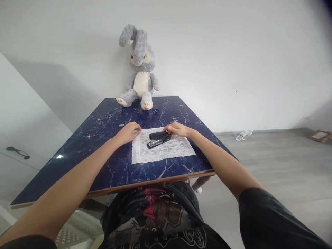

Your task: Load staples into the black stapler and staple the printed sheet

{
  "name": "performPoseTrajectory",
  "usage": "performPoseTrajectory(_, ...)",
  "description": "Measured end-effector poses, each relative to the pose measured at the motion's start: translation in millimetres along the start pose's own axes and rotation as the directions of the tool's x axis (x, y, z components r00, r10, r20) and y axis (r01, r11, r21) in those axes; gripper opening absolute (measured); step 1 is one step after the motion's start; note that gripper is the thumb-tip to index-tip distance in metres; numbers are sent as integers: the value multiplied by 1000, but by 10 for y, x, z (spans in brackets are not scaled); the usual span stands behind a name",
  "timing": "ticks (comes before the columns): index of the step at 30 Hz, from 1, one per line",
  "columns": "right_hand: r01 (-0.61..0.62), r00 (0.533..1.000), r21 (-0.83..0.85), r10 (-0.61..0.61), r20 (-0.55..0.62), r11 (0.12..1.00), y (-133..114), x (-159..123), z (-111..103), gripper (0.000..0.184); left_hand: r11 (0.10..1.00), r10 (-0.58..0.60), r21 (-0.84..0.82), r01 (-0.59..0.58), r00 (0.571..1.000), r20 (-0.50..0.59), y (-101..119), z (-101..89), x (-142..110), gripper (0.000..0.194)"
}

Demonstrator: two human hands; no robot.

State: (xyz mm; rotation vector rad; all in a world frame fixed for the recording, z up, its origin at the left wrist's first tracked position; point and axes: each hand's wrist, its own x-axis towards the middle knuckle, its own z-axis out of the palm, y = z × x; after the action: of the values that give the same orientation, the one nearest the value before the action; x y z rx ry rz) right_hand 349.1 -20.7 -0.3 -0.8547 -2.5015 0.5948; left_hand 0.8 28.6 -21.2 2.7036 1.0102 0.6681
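A black stapler point(160, 139) lies on a printed sheet of paper point(147, 155), its top arm raised from the metal staple channel. My right hand point(177, 129) closes around the stapler's rear end, beside an orange part. At the sheet's upper left corner, my left hand point(130, 132) is closed in a pinch. Between its fingertips shows a small grey piece that looks like a strip of staples point(136, 130). Another small greyish strip point(121, 125) lies on the table just beyond the left hand.
The dark blue marbled table point(109, 114) has a wooden front edge close to my body. A grey plush rabbit point(142, 76) sits at its far end against the wall. On the floor at right are a clear plastic item point(243, 135) and a brown box point(320, 136).
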Motion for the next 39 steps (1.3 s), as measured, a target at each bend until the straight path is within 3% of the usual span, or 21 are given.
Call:
performPoseTrajectory(3, -156, 967, -96, 132, -219, 983, 28, -30, -79, 82, 1000, -5, 26, 5, 1000, 20, 38, -13, -7, 24)
performPoseTrajectory(7, -387, 798, -94, 282, -532, 917, 81, -91, -216, 85, 998, -12, 58, 9, 998, 54, 104, -37, -12, 29)
performPoseTrajectory(9, -421, 732, -38, 315, -605, 906, 124, -115, -250, 85, 999, -6, 52, 2, 998, 65, 123, -39, -11, 30)
performPoseTrajectory(12, -435, 699, -7, 333, -633, 900, 170, -121, -245, 82, 999, 9, 38, -12, 998, 66, 128, -35, -8, 29)
performPoseTrajectory(24, -367, 811, -70, 282, -512, 928, 130, -47, -125, 67, 981, 183, -79, -175, 977, 108, 201, -13, -21, 29)
performPoseTrajectory(33, -360, 829, -83, 278, -485, 929, 136, -43, -120, 67, 961, 253, -168, -221, 946, 204, 416, -49, -33, 29)
performPoseTrajectory(39, -209, 927, -90, 167, -337, 974, 80, -38, -121, 58, 962, 253, -168, -215, 934, 253, 491, -58, -31, 28)
